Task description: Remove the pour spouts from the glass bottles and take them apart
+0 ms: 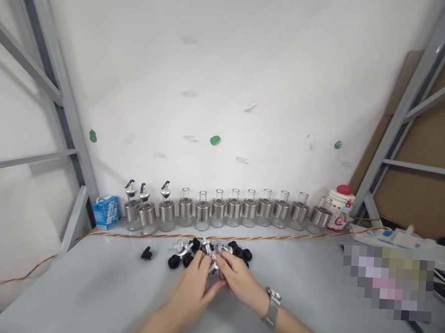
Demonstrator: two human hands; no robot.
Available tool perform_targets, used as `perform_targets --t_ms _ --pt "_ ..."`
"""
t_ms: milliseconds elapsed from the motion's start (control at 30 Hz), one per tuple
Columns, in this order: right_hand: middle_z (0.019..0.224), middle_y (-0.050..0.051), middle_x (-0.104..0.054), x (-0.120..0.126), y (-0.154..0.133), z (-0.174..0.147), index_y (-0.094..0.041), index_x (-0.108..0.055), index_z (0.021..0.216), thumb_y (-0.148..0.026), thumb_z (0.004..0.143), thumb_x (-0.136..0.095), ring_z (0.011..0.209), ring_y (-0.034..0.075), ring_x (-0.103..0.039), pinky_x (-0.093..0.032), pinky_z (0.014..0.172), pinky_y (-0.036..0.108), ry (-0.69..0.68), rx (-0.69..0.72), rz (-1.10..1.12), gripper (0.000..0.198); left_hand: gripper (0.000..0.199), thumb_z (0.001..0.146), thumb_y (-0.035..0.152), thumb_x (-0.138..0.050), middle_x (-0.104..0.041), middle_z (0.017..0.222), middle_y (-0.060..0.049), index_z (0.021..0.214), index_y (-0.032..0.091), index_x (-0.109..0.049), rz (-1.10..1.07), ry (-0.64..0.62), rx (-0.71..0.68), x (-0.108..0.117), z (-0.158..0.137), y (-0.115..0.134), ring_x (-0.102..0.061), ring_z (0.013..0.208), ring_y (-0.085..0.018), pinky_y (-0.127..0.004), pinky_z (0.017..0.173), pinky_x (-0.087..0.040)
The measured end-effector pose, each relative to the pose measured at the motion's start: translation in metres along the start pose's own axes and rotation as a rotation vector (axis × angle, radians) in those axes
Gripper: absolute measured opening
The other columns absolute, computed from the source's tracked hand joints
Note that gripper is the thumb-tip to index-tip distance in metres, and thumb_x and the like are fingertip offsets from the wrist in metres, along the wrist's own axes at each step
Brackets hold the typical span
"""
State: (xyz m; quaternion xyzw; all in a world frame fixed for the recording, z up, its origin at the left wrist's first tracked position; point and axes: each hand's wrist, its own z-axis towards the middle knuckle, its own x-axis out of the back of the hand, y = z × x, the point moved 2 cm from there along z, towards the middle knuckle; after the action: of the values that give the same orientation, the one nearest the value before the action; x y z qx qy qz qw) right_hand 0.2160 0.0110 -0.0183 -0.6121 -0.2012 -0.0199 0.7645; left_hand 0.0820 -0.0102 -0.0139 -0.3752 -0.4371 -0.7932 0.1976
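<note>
My left hand and my right hand, which has a metal watch at its wrist, meet over the middle of the table. Their fingers close around a small silvery pourer spout, mostly covered by the fingertips. Just beyond them lies a pile of pourer parts: clear and silvery pieces mixed with black stoppers. A single black piece rests apart, to the left.
Along the wall stands a row of glass bottles with steel bands; three at the left carry pourers. A red-yellow twisted cord runs before them. A blue carton, a red-lidded jar and power strips flank the row.
</note>
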Motion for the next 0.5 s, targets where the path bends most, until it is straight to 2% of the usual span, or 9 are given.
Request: perform_targets --t_ms 200,400,467,500 --pt "0.051 -0.003 -0.044 0.005 0.003 0.002 -0.02 -0.041 0.062 -0.049 0.085 -0.032 0.051 0.011 -0.041 -0.031 0.049 0.023 0.043 0.051 -0.119 0.038 0.023 0.082 0.022 -0.037 -0.047 0.1 -0.008 0.104 0.021 -0.046 -0.033 -0.004 0.03 -0.003 0.002 0.0 -0.052 0.088 -0.021 -0.034 0.078 -0.043" --pt "0.057 -0.003 -0.046 0.007 0.002 0.001 -0.02 -0.042 0.063 -0.044 0.084 -0.039 0.054 0.011 -0.041 -0.032 0.052 0.023 0.069 0.158 -0.25 0.032 0.032 0.079 0.01 -0.034 -0.048 0.104 -0.008 0.108 0.02 -0.044 -0.1 0.03 0.018 -0.006 0.002 -0.008 -0.05 0.095 -0.02 -0.035 0.083 -0.041" --pt "0.053 -0.004 -0.046 0.007 0.008 0.004 -0.02 -0.041 0.063 -0.046 0.083 -0.04 0.049 0.01 -0.042 -0.032 0.049 0.022 0.032 0.109 -0.184 0.033 0.035 0.077 0.01 -0.036 -0.05 0.106 -0.009 0.109 0.021 -0.045 -0.114 0.024 0.027 -0.004 0.002 -0.01 -0.05 0.096 -0.02 -0.035 0.084 -0.04" --pt "0.05 -0.005 -0.045 0.007 0.012 0.005 -0.02 -0.041 0.063 -0.048 0.082 -0.04 0.044 0.009 -0.041 -0.032 0.046 0.022 -0.012 0.035 -0.113 0.033 0.034 0.077 0.012 -0.038 -0.051 0.104 -0.008 0.109 0.021 -0.046 -0.113 0.005 0.036 -0.002 0.002 -0.011 -0.051 0.095 -0.021 -0.035 0.083 -0.04"
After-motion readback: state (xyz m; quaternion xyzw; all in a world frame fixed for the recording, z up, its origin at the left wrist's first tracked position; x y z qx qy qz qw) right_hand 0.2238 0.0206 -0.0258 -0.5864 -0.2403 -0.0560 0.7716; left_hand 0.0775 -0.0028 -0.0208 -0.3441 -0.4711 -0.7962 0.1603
